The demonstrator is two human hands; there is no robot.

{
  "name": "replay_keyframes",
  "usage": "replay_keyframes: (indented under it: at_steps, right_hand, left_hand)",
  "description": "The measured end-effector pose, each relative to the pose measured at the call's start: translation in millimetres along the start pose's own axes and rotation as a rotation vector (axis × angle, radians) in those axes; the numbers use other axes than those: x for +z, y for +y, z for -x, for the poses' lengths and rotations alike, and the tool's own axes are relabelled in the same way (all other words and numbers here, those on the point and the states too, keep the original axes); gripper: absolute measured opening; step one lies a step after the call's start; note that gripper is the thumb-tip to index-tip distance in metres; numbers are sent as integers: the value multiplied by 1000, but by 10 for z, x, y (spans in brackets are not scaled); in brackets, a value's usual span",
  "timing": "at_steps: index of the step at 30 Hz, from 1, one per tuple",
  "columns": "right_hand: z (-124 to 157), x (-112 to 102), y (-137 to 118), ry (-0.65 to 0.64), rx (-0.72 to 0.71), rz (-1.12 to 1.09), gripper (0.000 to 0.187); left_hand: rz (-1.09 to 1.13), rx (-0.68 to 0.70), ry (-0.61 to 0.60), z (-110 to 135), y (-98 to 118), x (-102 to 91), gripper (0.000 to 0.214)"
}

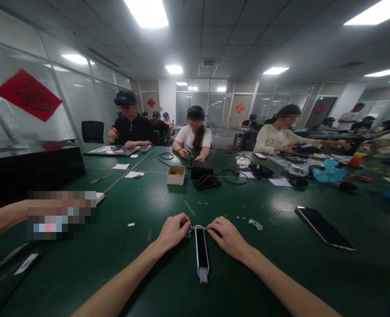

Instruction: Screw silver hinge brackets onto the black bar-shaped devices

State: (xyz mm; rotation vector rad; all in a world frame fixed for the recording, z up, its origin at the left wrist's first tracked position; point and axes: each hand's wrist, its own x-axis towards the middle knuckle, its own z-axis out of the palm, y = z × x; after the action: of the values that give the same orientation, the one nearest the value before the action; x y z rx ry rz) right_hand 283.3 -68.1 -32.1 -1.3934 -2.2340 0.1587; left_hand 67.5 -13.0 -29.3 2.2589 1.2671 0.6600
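A slim, elongated device point(202, 248) with a black face, pale rim and grey end piece lies on the green table between my hands. At its far left corner, my left hand point(175, 231) is closed, with thumb and fingers pinching a small silvery metal piece point(188, 230). On the other side, my right hand point(229, 237) has its fingertips pressed together against the device's far right corner; whatever they grip is too small to make out. Another small silvery metal piece point(255, 224) and several tiny rings point(238, 217) lie beyond my right hand.
A dark phone point(325, 228) lies to the right. Farther off stand a small open box point(176, 175) and a black device point(202, 169) with cables. A blue fan blade point(330, 171) sits at back right. At left, another person's arm point(5, 215) reaches in beside a black panel point(32, 174).
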Motion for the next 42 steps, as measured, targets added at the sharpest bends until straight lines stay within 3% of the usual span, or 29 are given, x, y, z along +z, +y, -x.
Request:
replay_keyframes:
  at_steps: [7, 11, 16, 20, 23, 28, 32, 35, 42]
  right_hand:
    - [-11, -43, -26, -17, -46, 71, 17]
    - [-20, -192, 73, -28, -42, 189, 22]
    - [50, -609, 410, -28, 206, 446, 26]
    - [189, -834, 646, -245, 490, 561, 23]
    - [255, -841, 720, -348, 545, 503, 17]
    - [212, -803, 678, -306, 503, 516, 15]
    - [134, -765, 530, -125, 367, 467, 13]
    - [87, -615, 375, 19, 177, 282, 5]
    - [-7, -177, 66, 30, 29, 13, 3]
  left_hand:
    - [-247, 122, 49, -13, -58, 65, 15]
    - [-283, 135, 41, -19, -72, 66, 16]
    - [-266, 169, 49, 9, -19, -8, 15]
    - [-268, 162, 58, 38, 44, -80, 12]
    - [-288, 145, 38, 50, 66, -112, 10]
    - [-334, 167, -18, 59, 51, -113, 9]
    - [-332, 208, -48, 64, 32, -92, 10]
    - [-326, 244, -43, 63, 19, -80, 11]
    - [-342, 262, -27, 63, 24, -75, 8]
